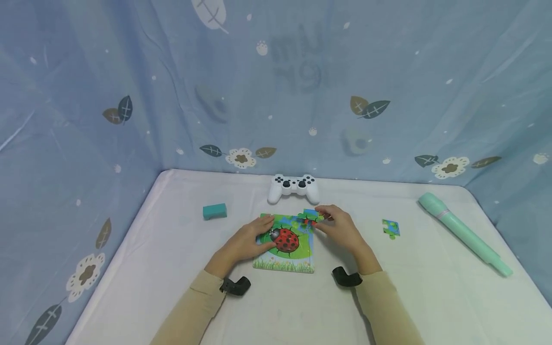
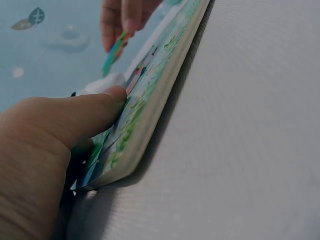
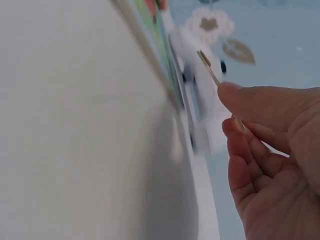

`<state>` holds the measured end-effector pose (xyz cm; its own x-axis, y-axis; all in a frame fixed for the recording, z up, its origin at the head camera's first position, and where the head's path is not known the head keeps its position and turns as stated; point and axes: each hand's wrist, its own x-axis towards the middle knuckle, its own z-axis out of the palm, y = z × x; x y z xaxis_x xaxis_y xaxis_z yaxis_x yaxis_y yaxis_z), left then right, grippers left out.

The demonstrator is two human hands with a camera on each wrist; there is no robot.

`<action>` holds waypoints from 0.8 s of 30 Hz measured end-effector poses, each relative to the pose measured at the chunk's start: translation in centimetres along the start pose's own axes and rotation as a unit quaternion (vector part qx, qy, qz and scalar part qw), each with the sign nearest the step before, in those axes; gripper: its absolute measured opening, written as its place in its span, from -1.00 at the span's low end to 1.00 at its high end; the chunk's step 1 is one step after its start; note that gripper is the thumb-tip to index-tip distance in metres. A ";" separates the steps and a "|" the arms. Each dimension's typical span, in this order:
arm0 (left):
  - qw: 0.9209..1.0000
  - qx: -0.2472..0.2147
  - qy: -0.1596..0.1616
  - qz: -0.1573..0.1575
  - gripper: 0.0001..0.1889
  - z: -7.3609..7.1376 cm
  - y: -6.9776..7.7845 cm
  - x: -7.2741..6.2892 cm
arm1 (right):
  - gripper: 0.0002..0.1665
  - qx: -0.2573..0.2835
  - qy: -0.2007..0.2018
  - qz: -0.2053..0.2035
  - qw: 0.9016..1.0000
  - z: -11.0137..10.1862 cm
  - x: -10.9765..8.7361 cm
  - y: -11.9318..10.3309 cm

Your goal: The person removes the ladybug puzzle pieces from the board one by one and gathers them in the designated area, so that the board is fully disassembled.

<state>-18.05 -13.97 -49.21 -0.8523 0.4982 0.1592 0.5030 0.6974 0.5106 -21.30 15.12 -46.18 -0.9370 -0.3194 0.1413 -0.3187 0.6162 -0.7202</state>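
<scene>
A ladybug jigsaw puzzle (image 1: pixel 282 264) lies flat on the white table, its thick board edge showing in the left wrist view. My left hand (image 1: pixel 247 239) rests on the puzzle's left side, with the fingers near the upper left corner and the thumb (image 2: pixel 95 112) lying on the picture. Above the upper right corner, my right hand (image 1: pixel 343 231) pinches a puzzle piece (image 1: pixel 311 213) between thumb and fingers. That piece appears edge-on and raised off the board in both wrist views. Another loose puzzle piece (image 1: pixel 391 228) lies to the right of my right hand.
Behind the puzzle sits a white game controller (image 1: pixel 294 188). A teal block (image 1: pixel 214 211) is at the left, and a folded mint-green umbrella (image 1: pixel 463 234) lies at the far right. A blue patterned curtain (image 1: pixel 276 96) hangs behind the table.
</scene>
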 end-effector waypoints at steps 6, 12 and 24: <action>1.000 -0.007 0.003 0.000 -0.29 0.0 0.2 -0.1 | -0.48 -0.018 -0.008 0.022 1.000 -3.0 -1.5 2.1; 1.000 -0.015 -0.001 -0.007 -0.30 0.1 0.0 -0.1 | -0.48 -0.036 -0.009 0.035 0.999 -5.9 -3.0 4.7; 1.000 -0.008 -0.002 -0.006 -0.29 0.2 -0.1 0.0 | -0.43 -0.065 -0.021 0.076 0.995 -9.5 -4.6 7.5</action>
<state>-18.02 -13.95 -49.40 -0.8576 0.4924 0.1488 0.4903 0.6950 0.5259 -20.77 28.03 -45.80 -0.9702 -0.2423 0.0071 -0.1912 0.7469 -0.6368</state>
